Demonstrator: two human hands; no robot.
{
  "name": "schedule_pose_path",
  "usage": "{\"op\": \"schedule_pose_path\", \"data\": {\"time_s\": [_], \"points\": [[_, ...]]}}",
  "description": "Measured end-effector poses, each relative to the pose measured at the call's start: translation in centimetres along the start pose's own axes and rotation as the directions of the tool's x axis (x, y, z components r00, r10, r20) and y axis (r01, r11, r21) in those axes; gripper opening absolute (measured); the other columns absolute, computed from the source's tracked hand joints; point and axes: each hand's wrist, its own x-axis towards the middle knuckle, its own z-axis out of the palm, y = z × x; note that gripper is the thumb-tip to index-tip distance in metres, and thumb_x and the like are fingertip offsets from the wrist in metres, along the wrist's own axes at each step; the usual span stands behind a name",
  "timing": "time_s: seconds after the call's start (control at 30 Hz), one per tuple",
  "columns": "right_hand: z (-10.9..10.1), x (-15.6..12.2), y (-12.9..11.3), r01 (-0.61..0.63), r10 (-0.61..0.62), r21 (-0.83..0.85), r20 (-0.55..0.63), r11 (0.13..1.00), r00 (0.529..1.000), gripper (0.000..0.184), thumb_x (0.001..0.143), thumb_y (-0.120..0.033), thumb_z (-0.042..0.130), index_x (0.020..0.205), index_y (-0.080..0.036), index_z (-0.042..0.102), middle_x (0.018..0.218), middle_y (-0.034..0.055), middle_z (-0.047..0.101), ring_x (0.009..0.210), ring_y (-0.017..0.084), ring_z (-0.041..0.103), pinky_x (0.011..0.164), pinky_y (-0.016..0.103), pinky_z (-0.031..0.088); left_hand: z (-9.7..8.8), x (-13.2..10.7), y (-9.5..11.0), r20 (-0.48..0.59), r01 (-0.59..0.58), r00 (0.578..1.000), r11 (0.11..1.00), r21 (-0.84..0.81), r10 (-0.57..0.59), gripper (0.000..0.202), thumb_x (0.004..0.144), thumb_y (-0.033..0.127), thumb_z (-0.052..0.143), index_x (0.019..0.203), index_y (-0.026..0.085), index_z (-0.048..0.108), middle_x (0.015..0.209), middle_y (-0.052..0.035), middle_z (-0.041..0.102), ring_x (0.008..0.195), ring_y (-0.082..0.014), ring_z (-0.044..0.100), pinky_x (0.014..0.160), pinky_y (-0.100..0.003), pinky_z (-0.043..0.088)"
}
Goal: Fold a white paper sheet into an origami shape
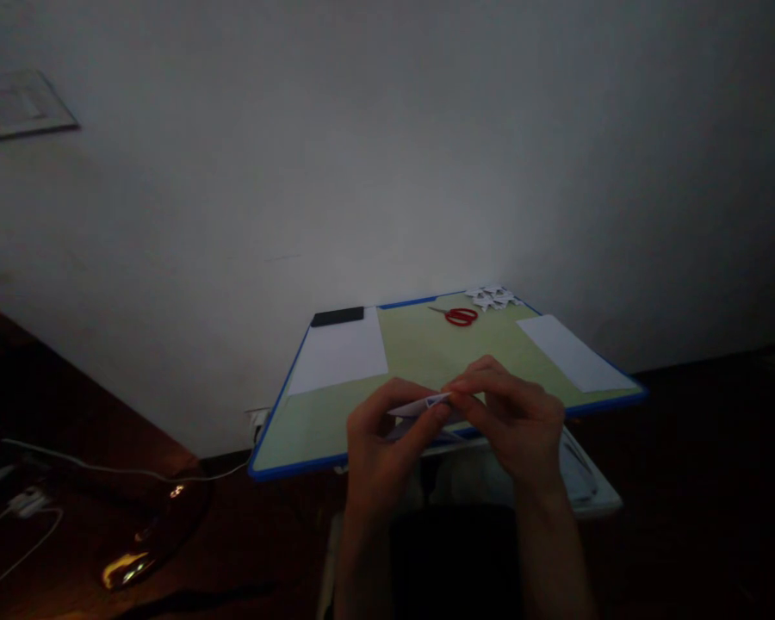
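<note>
A small folded piece of white paper (408, 410) is held up between both hands, over the near edge of the table. My left hand (387, 430) is closed on its left part, thumb toward me and fingers behind. With thumb and index finger, my right hand (510, 413) pinches the paper's right tip. Parts of the folds are hidden by the fingers. Beyond the hands, red-handled scissors (461, 317) lie on the green tabletop (419, 344), blades toward the left.
A white sheet (342, 357) lies at the table's left, with a dark flat object (337, 316) at its back edge. White paper cut-outs (492, 298) rest at the back right corner, and a white paper strip (574, 353) at the right. A wall stands behind; cables (135, 472) run at lower left.
</note>
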Motion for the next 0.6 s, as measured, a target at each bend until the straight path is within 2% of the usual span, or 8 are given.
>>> {"op": "schedule_pose_path", "data": {"time_s": [0.13, 0.27, 0.33, 0.43, 0.6], "points": [[0.1, 0.0, 0.0, 0.008, -0.008, -0.017, -0.011, 1.0, 1.0, 0.018, 0.091, -0.016, 0.083, 0.099, -0.032, 0.086, 0.084, 0.0013, 0.081, 0.078, 0.021, 0.069, 0.068, 0.037, 0.055, 0.1, -0.2, -0.2, -0.017, -0.04, 0.999, 0.999, 0.025, 0.04, 0.009, 0.088, 0.023, 0.087, 0.088, 0.021, 0.079, 0.081, -0.0006, 0.075, 0.076, -0.0155, 0.07, 0.069, -0.024, 0.055], [-0.2, 0.0, 0.1, 0.009, -0.009, -0.025, -0.003, 1.0, 1.0, 0.022, 0.092, -0.014, 0.082, 0.101, -0.033, 0.086, 0.085, 0.0011, 0.082, 0.079, 0.021, 0.069, 0.067, 0.036, 0.054, -0.5, -0.4, -0.5, -0.052, -0.145, 0.988, 0.987, 0.074, 0.149, 0.021, 0.087, 0.017, 0.088, 0.102, 0.024, 0.075, 0.095, -0.0005, 0.078, 0.087, -0.0177, 0.075, 0.077, -0.027, 0.06], [-0.5, 0.0, 0.1, 0.034, -0.033, -0.038, 0.017, 0.999, 0.999, 0.025, 0.092, -0.011, 0.081, 0.103, -0.033, 0.085, 0.087, 0.0008, 0.083, 0.079, 0.021, 0.07, 0.069, 0.037, 0.054, -0.9, -0.4, -0.6, 0.038, -0.201, 0.98, 0.973, 0.115, 0.197, 0.017, 0.09, 0.014, 0.084, 0.1, 0.024, 0.074, 0.095, -0.0011, 0.078, 0.091, -0.0181, 0.074, 0.083, -0.029, 0.059], [-1.0, -0.1, -0.2, 0.069, -0.064, -0.074, 0.067, 0.995, 0.996, 0.031, 0.091, -0.008, 0.081, 0.107, -0.034, 0.085, 0.089, 0.0004, 0.083, 0.081, 0.022, 0.07, 0.071, 0.039, 0.055, -1.4, -0.2, -0.7, 0.137, -0.229, 0.968, 0.963, 0.139, 0.21, 0.014, 0.092, 0.014, 0.082, 0.099, 0.024, 0.074, 0.097, -0.0027, 0.078, 0.093, -0.0189, 0.074, 0.085, -0.03, 0.059], [-1.5, 0.0, -0.7, 0.094, -0.069, -0.14, 0.172, 0.986, 0.983, 0.035, 0.092, -0.005, 0.08, 0.113, -0.034, 0.083, 0.093, -0.0002, 0.084, 0.084, 0.021, 0.071, 0.072, 0.039, 0.056, -1.7, 0.1, -0.2, 0.191, -0.242, 0.96, 0.953, 0.183, 0.207, 0.013, 0.092, 0.015, 0.083, 0.092, 0.022, 0.073, 0.092, -0.0017, 0.078, 0.088, -0.0177, 0.075, 0.082, -0.029, 0.059]]}}
